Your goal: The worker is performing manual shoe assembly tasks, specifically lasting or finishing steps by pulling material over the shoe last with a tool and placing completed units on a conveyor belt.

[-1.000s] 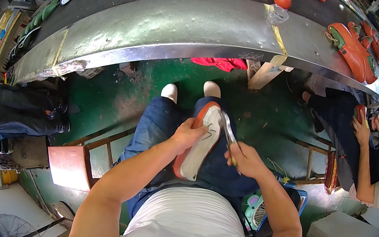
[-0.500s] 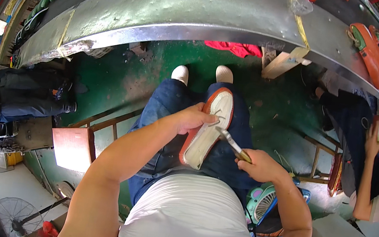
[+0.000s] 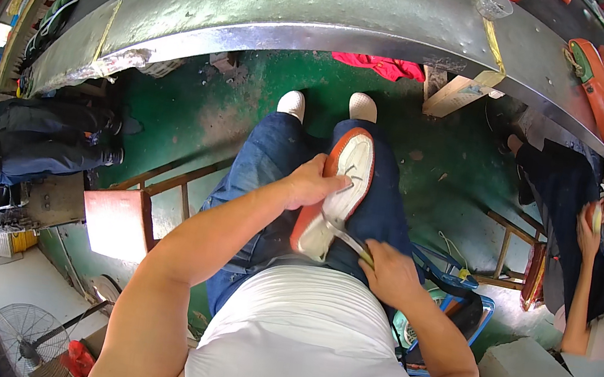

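Observation:
On my thighs rests an orange shoe upper (image 3: 305, 224), turned bottom up, its edge folded round a whitish sole face (image 3: 356, 158). The toe points away from me. My left hand (image 3: 316, 183) is closed on its left side, with the thumb pressed on the sole face. Thin dark strands (image 3: 353, 172) lie beside that thumb. My right hand (image 3: 390, 273) grips a metal hand tool with a curved head (image 3: 337, 226) and a brass-coloured handle. The tool's head meets the sole near the heel half; its exact kind is hard to make out.
Ahead runs a metal-edged bench (image 3: 288, 13) with orange shoes (image 3: 597, 91) at its right. Stools stand left (image 3: 118, 223) and right (image 3: 534, 275). A co-worker (image 3: 594, 253) sits at the right, another person (image 3: 54, 142) at the left. A wire fan (image 3: 26, 339) is lower left.
My right hand has moved left and slightly down, bringing the tool's head from beside the shoe onto its heel half. My left hand keeps its hold; the shoe has shifted slightly.

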The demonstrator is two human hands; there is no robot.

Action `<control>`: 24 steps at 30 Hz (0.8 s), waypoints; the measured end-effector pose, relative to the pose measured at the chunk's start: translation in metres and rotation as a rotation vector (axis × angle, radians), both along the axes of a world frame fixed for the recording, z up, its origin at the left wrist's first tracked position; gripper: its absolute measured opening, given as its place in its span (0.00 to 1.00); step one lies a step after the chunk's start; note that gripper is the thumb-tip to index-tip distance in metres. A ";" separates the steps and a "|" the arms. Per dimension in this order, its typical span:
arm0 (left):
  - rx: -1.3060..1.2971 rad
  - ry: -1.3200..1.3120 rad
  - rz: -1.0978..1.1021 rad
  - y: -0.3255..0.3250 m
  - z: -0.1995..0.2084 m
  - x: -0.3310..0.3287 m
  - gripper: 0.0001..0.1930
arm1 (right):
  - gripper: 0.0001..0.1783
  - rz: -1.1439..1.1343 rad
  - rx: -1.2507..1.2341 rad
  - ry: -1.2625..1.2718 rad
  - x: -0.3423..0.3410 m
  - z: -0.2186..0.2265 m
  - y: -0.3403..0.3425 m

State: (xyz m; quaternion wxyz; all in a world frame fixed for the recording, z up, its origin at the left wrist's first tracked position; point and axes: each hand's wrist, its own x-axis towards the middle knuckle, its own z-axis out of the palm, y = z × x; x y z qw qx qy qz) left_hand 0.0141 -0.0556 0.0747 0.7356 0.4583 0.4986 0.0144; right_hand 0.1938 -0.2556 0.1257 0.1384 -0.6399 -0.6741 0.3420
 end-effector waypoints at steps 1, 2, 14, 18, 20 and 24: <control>0.124 0.106 -0.072 -0.007 0.000 0.000 0.32 | 0.15 0.011 -0.118 0.018 0.002 0.006 -0.007; 0.249 0.204 -0.159 -0.010 0.005 0.003 0.33 | 0.15 -0.009 -0.115 0.016 0.006 0.003 -0.006; 0.260 -0.131 0.083 -0.055 -0.024 -0.013 0.50 | 0.20 0.088 -0.135 -0.342 -0.005 0.024 -0.009; 0.447 0.119 -0.046 -0.059 -0.006 -0.007 0.49 | 0.17 -0.005 -0.423 -0.162 0.007 0.025 0.009; 0.452 0.143 -0.087 -0.064 -0.005 -0.022 0.48 | 0.15 0.054 -0.457 0.030 0.024 0.008 0.010; 0.323 -0.170 -0.076 -0.080 -0.025 -0.048 0.47 | 0.15 0.015 -0.805 0.340 0.044 0.028 0.022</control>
